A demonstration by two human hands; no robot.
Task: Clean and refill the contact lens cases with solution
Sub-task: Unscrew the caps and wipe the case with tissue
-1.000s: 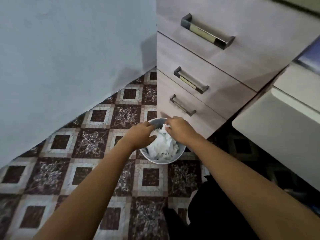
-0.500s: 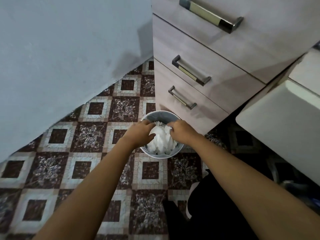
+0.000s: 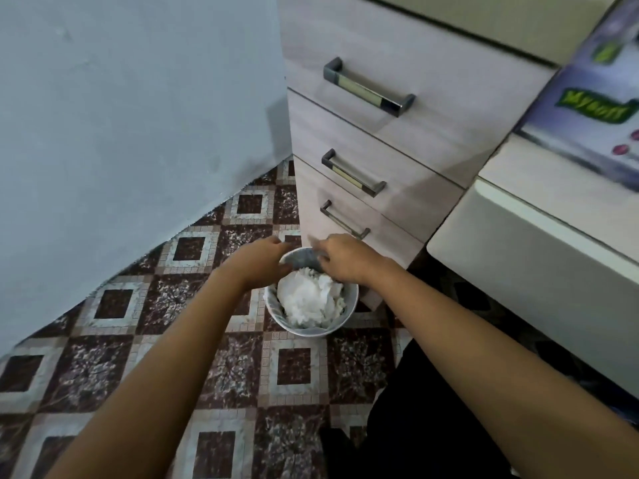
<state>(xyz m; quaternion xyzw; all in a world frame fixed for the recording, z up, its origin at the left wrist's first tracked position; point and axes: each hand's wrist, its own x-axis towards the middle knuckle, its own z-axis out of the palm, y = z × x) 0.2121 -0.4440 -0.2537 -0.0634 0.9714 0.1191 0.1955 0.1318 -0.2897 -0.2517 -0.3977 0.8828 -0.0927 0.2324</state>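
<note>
A small round waste bin (image 3: 304, 331) stands on the tiled floor, filled with crumpled white tissue (image 3: 307, 299). Both my hands hover over its far rim. My left hand (image 3: 261, 264) is at the left side of the rim, fingers loosely extended, holding nothing that I can see. At the right side of the rim is my right hand (image 3: 345, 259), its fingers bent down and blurred by motion, clear of the tissue. No contact lens case or solution bottle is in view.
A pale drawer unit (image 3: 380, 133) with metal handles stands right behind the bin. A white appliance (image 3: 518, 271) with a purple labelled panel juts out at the right. A light blue wall (image 3: 121, 133) runs along the left. My dark-clothed leg (image 3: 415, 426) is at the bottom.
Both hands were pressed into the tissue in the bin; they have lifted off it and now sit over the far rim. The camera has tilted up.
</note>
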